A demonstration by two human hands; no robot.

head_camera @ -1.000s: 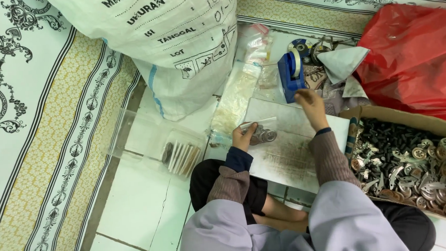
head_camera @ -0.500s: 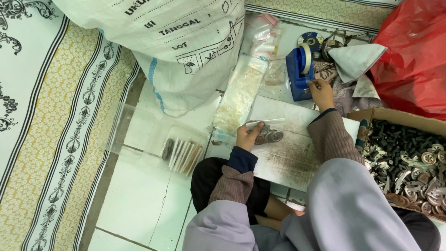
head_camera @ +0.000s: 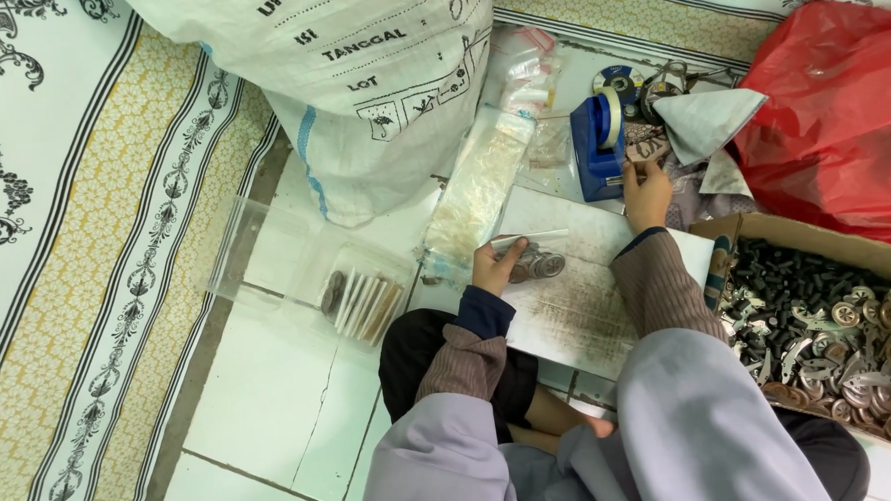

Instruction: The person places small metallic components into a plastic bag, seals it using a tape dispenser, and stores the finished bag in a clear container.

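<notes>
I sit on a tiled floor with a worn white board (head_camera: 578,295) across my lap. My left hand (head_camera: 493,266) pinches a small clear plastic pouch (head_camera: 531,260) holding round metal parts, resting on the board. My right hand (head_camera: 647,194) reaches forward to a blue tape dispenser (head_camera: 597,146) and touches its front edge, fingers closed as if on the tape end; the tape itself is too thin to see.
A big white woven sack (head_camera: 358,74) stands ahead. A clear plastic tray (head_camera: 296,277) with filled pouches lies left. A cardboard box (head_camera: 830,334) of dark metal parts sits right, below a red plastic bag (head_camera: 840,113). A long clear bag (head_camera: 478,189) lies beside the dispenser.
My right hand has stayed at the tape dispenser while my left hand keeps the pouch on the board. The view has shifted, with the camera tilting slightly.
</notes>
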